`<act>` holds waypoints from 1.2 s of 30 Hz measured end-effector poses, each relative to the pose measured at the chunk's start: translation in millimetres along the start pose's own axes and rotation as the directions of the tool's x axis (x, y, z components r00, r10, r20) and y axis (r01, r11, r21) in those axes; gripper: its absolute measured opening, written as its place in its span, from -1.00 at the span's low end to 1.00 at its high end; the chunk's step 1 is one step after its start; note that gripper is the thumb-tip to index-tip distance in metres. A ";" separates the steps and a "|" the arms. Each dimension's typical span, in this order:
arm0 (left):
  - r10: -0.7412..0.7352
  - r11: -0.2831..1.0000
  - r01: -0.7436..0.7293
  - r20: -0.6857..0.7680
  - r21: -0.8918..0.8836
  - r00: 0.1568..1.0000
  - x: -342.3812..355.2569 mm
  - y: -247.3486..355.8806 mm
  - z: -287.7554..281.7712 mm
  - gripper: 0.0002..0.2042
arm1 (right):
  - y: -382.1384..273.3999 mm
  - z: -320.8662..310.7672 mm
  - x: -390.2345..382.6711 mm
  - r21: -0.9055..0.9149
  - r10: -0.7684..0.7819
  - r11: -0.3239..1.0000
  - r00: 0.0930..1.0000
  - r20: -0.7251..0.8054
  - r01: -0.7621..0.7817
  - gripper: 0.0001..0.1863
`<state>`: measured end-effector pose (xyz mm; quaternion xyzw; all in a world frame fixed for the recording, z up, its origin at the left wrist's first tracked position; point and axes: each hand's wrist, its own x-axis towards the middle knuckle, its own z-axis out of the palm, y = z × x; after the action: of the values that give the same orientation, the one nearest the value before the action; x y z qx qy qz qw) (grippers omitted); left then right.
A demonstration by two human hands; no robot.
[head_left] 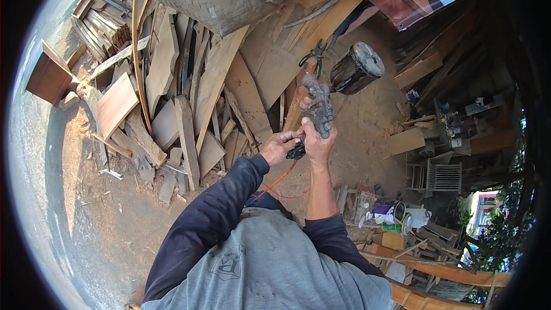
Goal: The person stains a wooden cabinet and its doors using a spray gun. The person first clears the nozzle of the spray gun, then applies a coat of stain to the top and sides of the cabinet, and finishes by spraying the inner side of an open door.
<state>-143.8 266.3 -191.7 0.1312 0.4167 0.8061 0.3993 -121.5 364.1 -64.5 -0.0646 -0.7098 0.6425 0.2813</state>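
One grey tool (319, 102), above the floor (367, 129), grip of right hand (318, 144) closed round it — we judge it heavy, stiff, best held mid-body. Left hand (279, 147): grip pinching its black lower end.

Left fisheye of your head-worn pair. Looks steeply down, forward, from above your shirt (261, 255), close at near side; your left hand (278, 149) and right hand (318, 144) mid-view, farther off; wide field takes in wood pile (220, 76) far left.
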 end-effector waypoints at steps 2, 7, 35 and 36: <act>-0.016 0.998 0.014 0.036 0.053 0.999 -3.3 5.0 -0.2 -0.77 | -5.3 -4.3 -2.5 0.039 0.069 0.997 0.997 -0.026 -0.068 -0.70; 0.034 0.994 -0.044 0.094 0.101 0.995 -13.0 20.9 15.0 -0.79 | -21.2 -16.4 -11.3 0.075 0.071 0.995 0.996 -0.057 -0.066 -0.82; -0.220 -0.338 -0.868 0.867 0.363 0.448 -109.2 205.8 101.1 -0.75 | -16.2 18.7 -140.5 -0.138 -0.091 0.986 0.996 0.026 0.094 -0.88; -0.219 -0.340 -0.866 0.864 0.368 0.453 -106.1 198.9 97.6 -0.75 | -19.7 22.3 -140.4 -0.140 -0.065 0.988 0.997 0.036 0.069 -0.88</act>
<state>-128.3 175.3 36.0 0.8019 0.5755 0.1475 -0.0631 -10.0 277.7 -90.5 -0.0504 -0.7595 0.5820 0.2862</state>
